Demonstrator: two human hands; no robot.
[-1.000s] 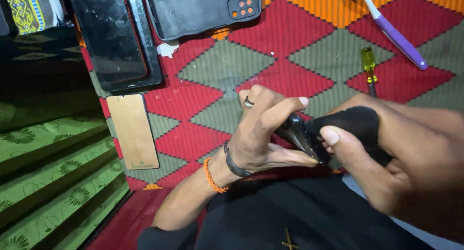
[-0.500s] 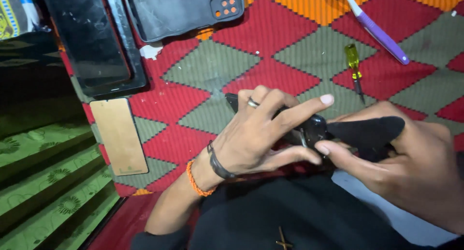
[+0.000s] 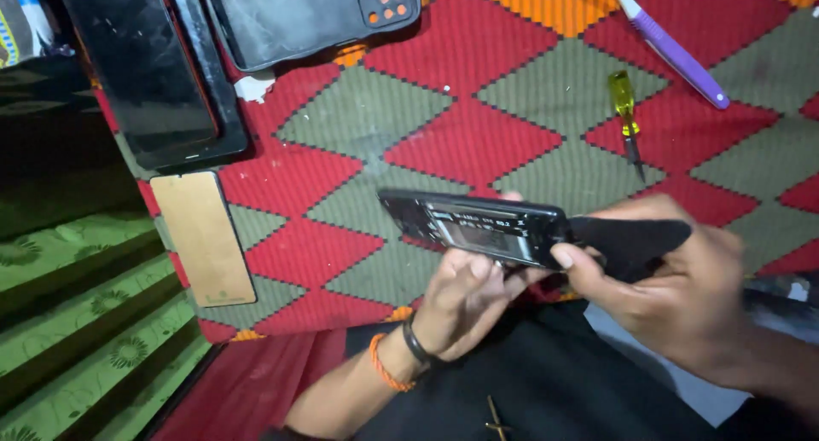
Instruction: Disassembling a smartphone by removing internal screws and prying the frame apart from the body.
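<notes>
An opened black phone body (image 3: 478, 226) is held level above the red, grey and orange patterned mat (image 3: 367, 125), its inner side with metal shields facing up. My left hand (image 3: 465, 300) supports it from below with the fingers curled under it. My right hand (image 3: 674, 292) grips its right end, thumb on the edge, and also holds a black cloth (image 3: 631, 240) that sticks out to the right.
On the mat lie a small yellow-handled screwdriver (image 3: 625, 117), a purple and white toothbrush (image 3: 670, 49), a dark phone case (image 3: 311, 19), a black phone (image 3: 153, 74) in a frame and a tan rectangular panel (image 3: 203, 236). Green patterned bedding (image 3: 77, 322) is at left.
My left hand moved from on top of the phone to underneath it. The phone has been turned so its open inner side now faces up. The view shifted slightly.
</notes>
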